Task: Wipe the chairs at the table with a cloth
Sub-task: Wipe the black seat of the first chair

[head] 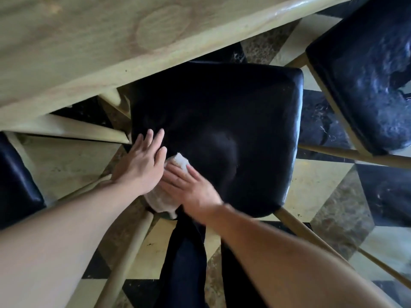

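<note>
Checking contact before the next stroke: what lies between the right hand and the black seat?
The white cloth lies under the right hand, pressed flat on the chair seat, as the head view shows.

Glossy black leather-look seat (222, 121), fluffy cloth (181, 162), grained wood table (89, 45)

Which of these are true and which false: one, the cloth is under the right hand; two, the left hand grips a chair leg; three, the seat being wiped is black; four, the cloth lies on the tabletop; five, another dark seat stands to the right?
1. The cloth is under the right hand. True.
2. The left hand grips a chair leg. False: it lies flat, fingers straight, on the seat.
3. The seat being wiped is black. True.
4. The cloth lies on the tabletop. False: it is on the seat.
5. Another dark seat stands to the right. True.
</note>
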The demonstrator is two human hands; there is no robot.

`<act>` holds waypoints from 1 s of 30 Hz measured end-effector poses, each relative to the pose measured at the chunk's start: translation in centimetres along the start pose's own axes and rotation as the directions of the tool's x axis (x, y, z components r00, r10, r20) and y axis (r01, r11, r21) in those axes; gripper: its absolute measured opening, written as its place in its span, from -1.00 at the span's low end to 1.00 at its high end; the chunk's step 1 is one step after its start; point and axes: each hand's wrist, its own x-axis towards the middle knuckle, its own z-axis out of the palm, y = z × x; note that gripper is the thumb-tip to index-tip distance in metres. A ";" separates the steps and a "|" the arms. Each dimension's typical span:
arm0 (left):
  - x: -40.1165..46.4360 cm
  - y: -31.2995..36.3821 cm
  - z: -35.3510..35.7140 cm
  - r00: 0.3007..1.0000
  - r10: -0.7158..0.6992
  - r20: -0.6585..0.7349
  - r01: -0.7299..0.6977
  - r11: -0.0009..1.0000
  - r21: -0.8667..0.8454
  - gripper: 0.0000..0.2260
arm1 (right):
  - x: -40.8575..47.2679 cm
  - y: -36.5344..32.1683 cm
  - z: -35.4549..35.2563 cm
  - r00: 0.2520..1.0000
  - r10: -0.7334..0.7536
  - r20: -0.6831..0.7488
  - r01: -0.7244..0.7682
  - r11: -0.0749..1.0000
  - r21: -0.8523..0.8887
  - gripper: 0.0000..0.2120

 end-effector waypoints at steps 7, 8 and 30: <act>0.2 -0.2 0.6 0.996 0.013 0.090 -0.034 0.972 0.234 -0.29 | -0.9 14.7 -10.1 0.882 0.266 -0.389 -0.303 0.952 -0.035 -0.33; 0.2 0.4 0.6 0.995 0.002 0.098 -0.028 0.964 0.264 -0.19 | -1.7 15.5 -11.1 0.819 0.385 -0.425 -0.416 0.909 0.024 -0.28; -6.0 6.1 -2.2 0.947 0.092 0.308 -0.077 0.995 -0.060 -0.04 | -4.4 -3.5 -9.3 0.682 0.688 0.248 -0.640 0.397 0.658 -0.51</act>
